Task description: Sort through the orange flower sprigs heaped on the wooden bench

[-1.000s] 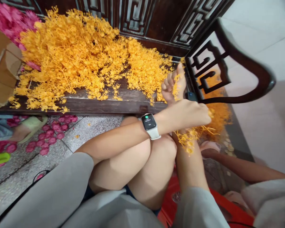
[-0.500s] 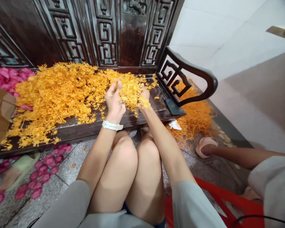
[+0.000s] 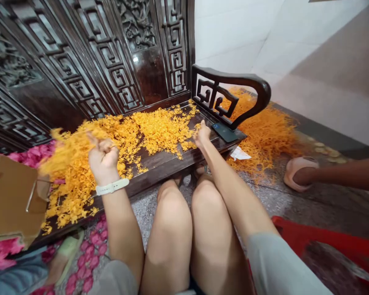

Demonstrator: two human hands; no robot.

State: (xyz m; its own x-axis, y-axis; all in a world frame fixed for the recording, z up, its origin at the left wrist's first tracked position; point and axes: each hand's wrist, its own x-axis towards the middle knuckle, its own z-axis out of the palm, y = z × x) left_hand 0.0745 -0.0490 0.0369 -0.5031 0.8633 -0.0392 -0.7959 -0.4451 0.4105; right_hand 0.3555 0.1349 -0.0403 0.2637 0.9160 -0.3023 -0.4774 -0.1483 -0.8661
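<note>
My left hand (image 3: 103,159), with a pale watch on its wrist, is raised over the left part of the yellow flower pieces (image 3: 160,129). Its fingers are bent, and a blurred yellow bunch (image 3: 60,151) shows just beyond them; whether they grip it cannot be made out. At the right end of the dark wooden bench (image 3: 160,164), my right hand (image 3: 203,133) is closed on a small yellow flower piece (image 3: 197,128), close to the dark phone (image 3: 224,132).
A cardboard box (image 3: 12,196) stands at the left, near pink flowers (image 3: 37,153). Orange strands (image 3: 258,135) lie on the floor beyond the carved armrest (image 3: 240,78). Another person's foot (image 3: 301,174) is at the right, above a red stool (image 3: 326,241).
The view has turned left. My hands, close together over the flowers before, have moved far apart, the left one leftward. More of the cardboard box shows.
</note>
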